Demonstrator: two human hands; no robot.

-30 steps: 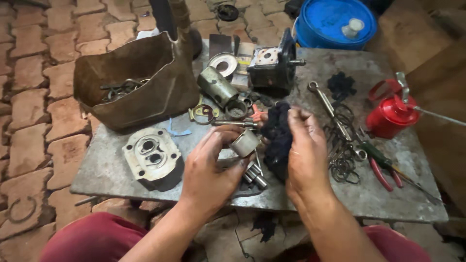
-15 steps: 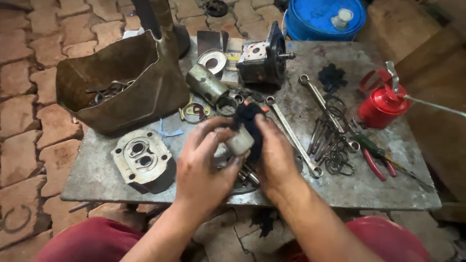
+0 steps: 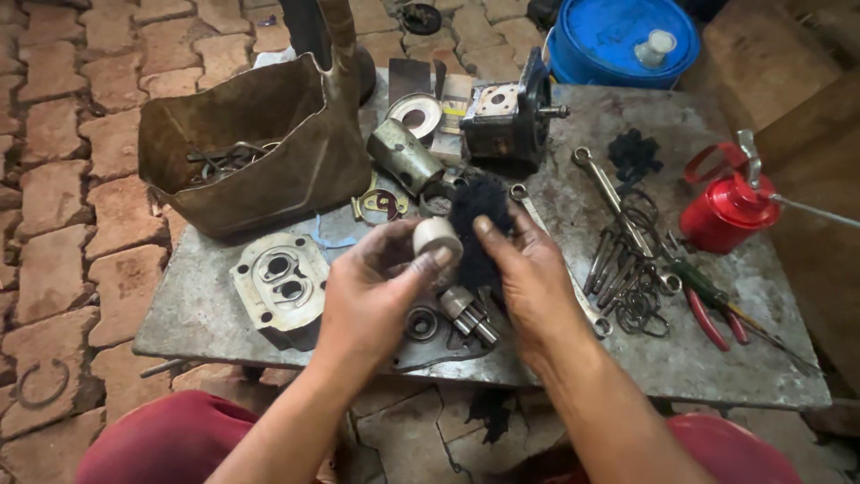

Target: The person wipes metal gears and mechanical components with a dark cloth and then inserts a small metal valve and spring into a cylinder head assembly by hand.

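Pump parts everywhere on the desk point(image 3: 699, 358), so quick status. Left hand point(image 3: 372, 296) has its fingers point(image 3: 430, 264) clamped on a small pale metal bushing point(image 3: 436, 237), held up just above the middle of the frame. Right hand point(image 3: 537, 278) is gripping a black rag point(image 3: 479, 224), fingers closed around it, and the rag sits right against the bushing, so I'd call this the wipe-down stage for that piece.

As for how far along things are, my guess is somewhere in the middle. Stripped down and lying loose:
- pale housing plate point(image 3: 279, 282) with two bores, left of my hands
- short gear shafts point(image 3: 468, 314) and a round bearing point(image 3: 421, 323) on a flat plate just below my hands
- greenish cylinder point(image 3: 403, 154) and a ring-shaped part point(image 3: 417, 111) toward the top centre
- dark pump body point(image 3: 506, 116) with its shaft sticking out, top centre

Nothing looks put back together yet, and most pieces look grimy, so I reckon plenty of cleaning is left.

Other stuff around: brown bag point(image 3: 251, 152) with metal bits in the upper left, spanners point(image 3: 618, 206) and a heap of rings to the right, red oil can point(image 3: 726, 211) at the right edge, red-handled pliers point(image 3: 712, 309) below it, blue drum point(image 3: 623, 36) at the top.
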